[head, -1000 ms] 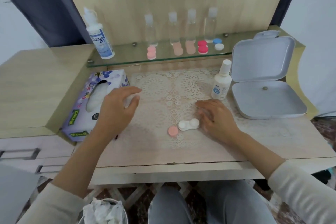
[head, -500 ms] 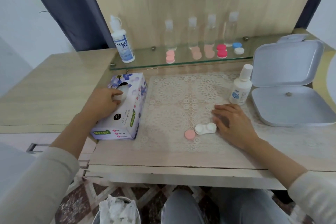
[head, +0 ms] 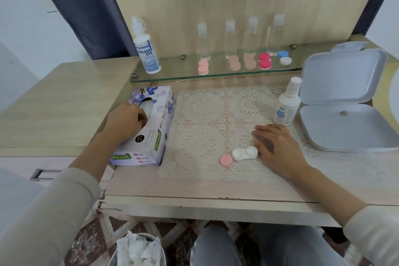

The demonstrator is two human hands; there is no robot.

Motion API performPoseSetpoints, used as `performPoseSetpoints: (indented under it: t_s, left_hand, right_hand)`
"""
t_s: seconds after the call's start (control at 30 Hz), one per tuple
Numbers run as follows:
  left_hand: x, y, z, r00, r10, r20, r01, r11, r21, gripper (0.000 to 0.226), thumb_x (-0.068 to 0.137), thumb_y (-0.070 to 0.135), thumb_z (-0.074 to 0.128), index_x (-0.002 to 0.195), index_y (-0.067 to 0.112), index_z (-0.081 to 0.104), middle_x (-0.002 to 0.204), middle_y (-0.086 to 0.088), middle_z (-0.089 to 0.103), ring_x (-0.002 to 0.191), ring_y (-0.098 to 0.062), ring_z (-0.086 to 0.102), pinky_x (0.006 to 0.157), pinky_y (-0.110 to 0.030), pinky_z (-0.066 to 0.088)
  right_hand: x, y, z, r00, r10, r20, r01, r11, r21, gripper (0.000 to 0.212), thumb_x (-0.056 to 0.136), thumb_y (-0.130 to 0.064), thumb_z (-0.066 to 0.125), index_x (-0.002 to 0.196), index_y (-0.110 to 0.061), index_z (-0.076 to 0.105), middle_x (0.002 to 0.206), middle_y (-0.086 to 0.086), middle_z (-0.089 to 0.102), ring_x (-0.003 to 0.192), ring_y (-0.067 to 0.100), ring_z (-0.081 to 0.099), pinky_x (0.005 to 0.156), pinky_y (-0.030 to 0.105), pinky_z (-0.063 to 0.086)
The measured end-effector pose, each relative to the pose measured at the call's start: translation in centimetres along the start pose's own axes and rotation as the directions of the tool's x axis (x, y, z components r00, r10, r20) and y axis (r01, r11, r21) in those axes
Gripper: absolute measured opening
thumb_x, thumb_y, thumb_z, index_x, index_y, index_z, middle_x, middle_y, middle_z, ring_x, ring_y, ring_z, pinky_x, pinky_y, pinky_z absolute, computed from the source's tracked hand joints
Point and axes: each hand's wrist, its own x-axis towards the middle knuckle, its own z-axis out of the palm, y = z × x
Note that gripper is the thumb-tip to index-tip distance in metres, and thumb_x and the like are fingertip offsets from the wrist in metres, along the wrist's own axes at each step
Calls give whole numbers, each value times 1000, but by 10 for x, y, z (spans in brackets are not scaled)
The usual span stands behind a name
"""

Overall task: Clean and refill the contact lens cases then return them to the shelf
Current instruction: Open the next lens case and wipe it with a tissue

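Contact lens case (head: pixel 245 153), white with twin wells, lies on the lace mat (head: pixel 200 114) at the middle of the tabletop (head: pixel 194 190), with a loose pink cap (head: pixel 226 159) just beside its left end. The person's right hand (head: pixel 278 147) rests flat on the mat just right of the case, fingers straight and holding nothing. The left hand (head: pixel 125 122) is at the slot of the tissue box (head: pixel 155 136) with its fingers curled into the opening; whether they have caught a tissue cannot be told.

The case looks light, stiff and probably slick when wet. It would best be pinched across the narrow bridge between the wells and kept level once filled.

Whether the wells hold liquid is too small to make out. Other cases sit blurred on the glass shelf (head: pixel 172 71).
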Motion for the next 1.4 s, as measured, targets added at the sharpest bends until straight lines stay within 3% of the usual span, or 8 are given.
performPoseSetpoints:
  t_s: [0.23,0.5,0.63,0.87,1.0,1.13,1.23,1.4]
  left_hand:
    - [2,-3,5,996,-31,-84,24,996,-81,19,82,13,53,75,7,69,82,-13,65,73,-32,56,60,-34,46]
    - [-2,-4,-20,912,-110,-394,-58,918,-391,7,77,5,63,82,3,67,88,-12,65,76,-21,55,70,-29,40]
    - [-4,4,-42,892,-83,-444,-109,914,-390,8,78,5,61,85,2,65,90,-11,65,80,-22,55,72,-29,39]
    - [-9,11,-18,968,146,-206,-214,909,-359,9,80,5,62,79,15,61,92,-5,69,76,-26,60,74,-34,46]
    - [-12,13,-7,989,125,-80,-147,882,-447,19,80,11,68,99,8,64,100,-1,64,87,-19,61,80,-25,45]
    - [-10,15,-11,998,58,-35,-68,873,-483,39,74,11,73,111,3,63,111,-4,58,84,-15,56,74,-9,38]
    - [-9,15,-8,999,17,-42,-35,875,-482,29,74,12,74,101,5,69,104,-2,61,73,-8,54,64,3,35]
    - [-10,15,-4,990,-15,-143,-63,851,-521,12,74,10,74,83,4,71,96,-6,67,70,3,53,66,2,34]
  right_hand:
    - [0,1,0,1000,-3,3,3,1000,3,26,85,-18,63,109,-11,67,119,-2,62,116,18,45,92,23,32]
    - [0,1,1,1000,-3,5,3,1000,-6,26,85,-20,62,110,-12,67,119,-3,62,116,18,45,92,23,32]
    - [0,1,0,1000,-5,10,5,1000,-11,26,85,-19,62,110,-11,67,119,-1,62,117,19,45,93,23,31]
    - [0,-2,-2,1000,-1,18,1,1000,-9,27,86,-19,61,111,-11,66,120,-1,61,117,18,44,93,24,31]
    - [0,-2,-3,1000,13,29,-12,1000,-6,27,87,-20,60,111,-11,66,121,-3,60,119,17,43,93,24,31]
    - [-1,-3,-4,999,17,37,-16,1000,-4,27,87,-21,60,112,-12,66,121,-2,61,118,17,43,94,23,30]
    - [-1,-4,-4,999,22,39,-22,1000,2,27,87,-21,60,112,-12,66,121,-3,60,118,17,43,94,22,30]
    - [-1,-7,-9,998,43,41,-44,998,45,32,89,-33,54,110,-11,67,119,-1,62,116,17,46,92,21,29]
